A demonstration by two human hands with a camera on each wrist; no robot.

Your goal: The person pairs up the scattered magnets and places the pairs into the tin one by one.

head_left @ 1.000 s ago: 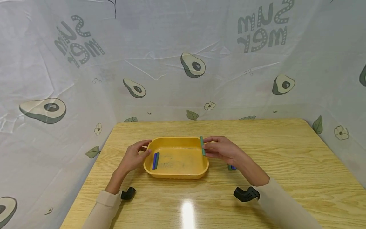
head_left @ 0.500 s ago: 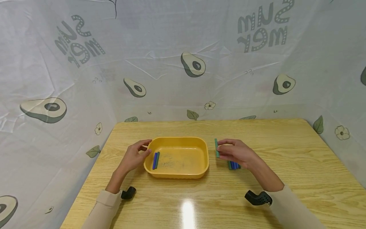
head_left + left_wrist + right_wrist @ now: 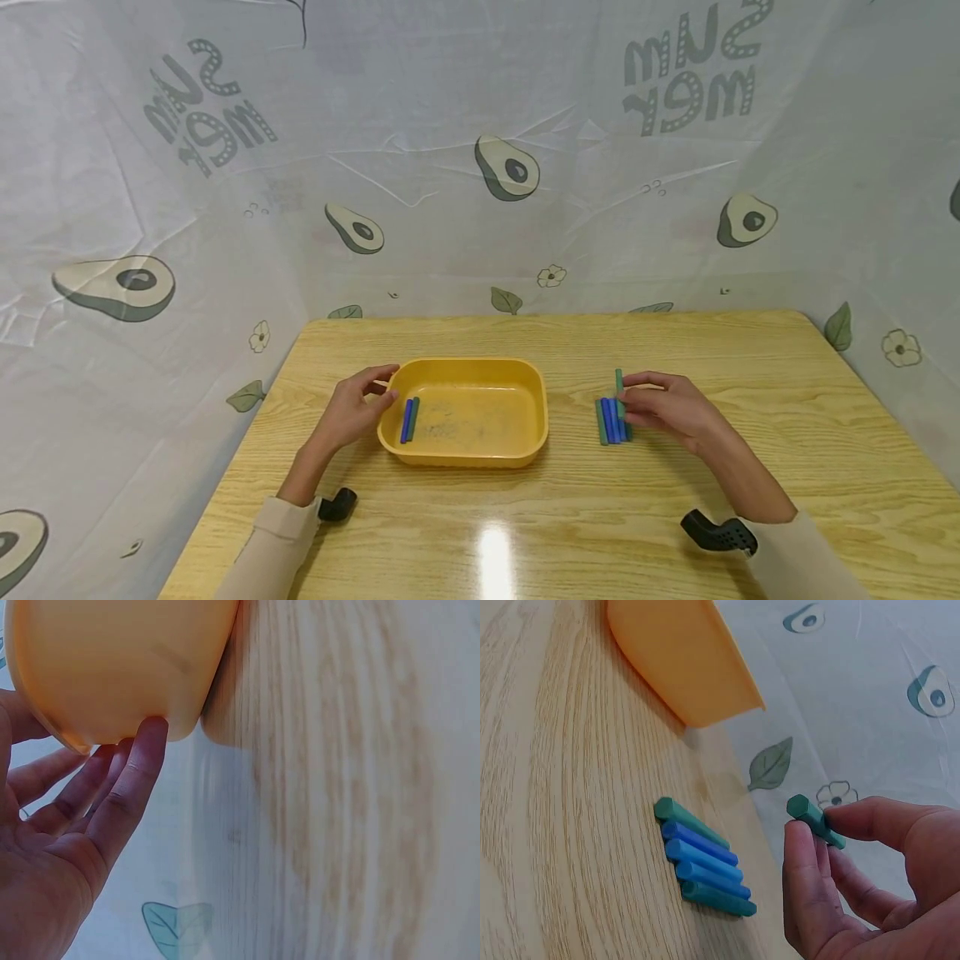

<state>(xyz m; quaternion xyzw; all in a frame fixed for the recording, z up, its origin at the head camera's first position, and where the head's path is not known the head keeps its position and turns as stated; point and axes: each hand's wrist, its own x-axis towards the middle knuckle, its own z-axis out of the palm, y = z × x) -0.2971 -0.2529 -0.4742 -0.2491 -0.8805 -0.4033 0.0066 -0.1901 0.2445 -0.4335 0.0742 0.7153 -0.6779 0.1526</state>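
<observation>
My right hand [image 3: 670, 408] pinches a green hexagonal crayon [image 3: 810, 820] between thumb and fingers, over a row of crayons on the table. In the right wrist view the row has a green crayon [image 3: 691, 823] at one end, several blue crayons [image 3: 705, 860] in the middle and a darker green crayon [image 3: 718, 898] at the other end. On the left, my left hand [image 3: 356, 408] holds the end of a yellow tray [image 3: 468, 460], its fingertips [image 3: 154, 731] against the outer wall. Inside the tray, a blue crayon [image 3: 407, 421] and a dark green crayon [image 3: 413, 419] lie side by side.
The tray and the crayon row stand on a light wooden table [image 3: 555, 533]. A pale cloth [image 3: 450, 275] printed with avocados hangs behind it and at both sides. Black wrist mounts [image 3: 718, 533] sit by the sleeves.
My right hand has moved right from the tray's right rim to above the crayon row, keeping the green crayon. The row shows more fully now. My left hand and the tray stay put.
</observation>
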